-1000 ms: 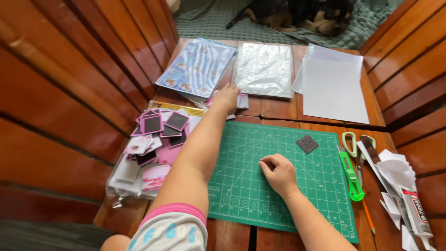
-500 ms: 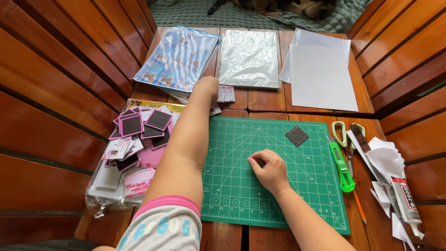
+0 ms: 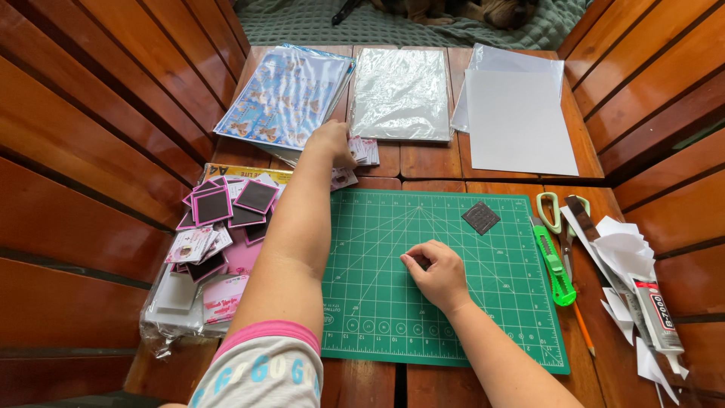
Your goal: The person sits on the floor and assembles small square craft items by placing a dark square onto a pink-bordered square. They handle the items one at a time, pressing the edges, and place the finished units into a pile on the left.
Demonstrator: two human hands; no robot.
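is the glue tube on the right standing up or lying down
Lying down. The glue tube rests flat on the wooden table at the right edge, among white paper scraps, its nozzle end pointing toward the camera.

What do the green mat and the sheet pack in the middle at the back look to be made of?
The green mat looks like matte rubbery plastic: flat, dull, printed with a white grid. The middle sheet pack seems wrapped in clear glossy film, judging by its crinkled, shiny highlights; the sheets inside look silvery, material unclear.
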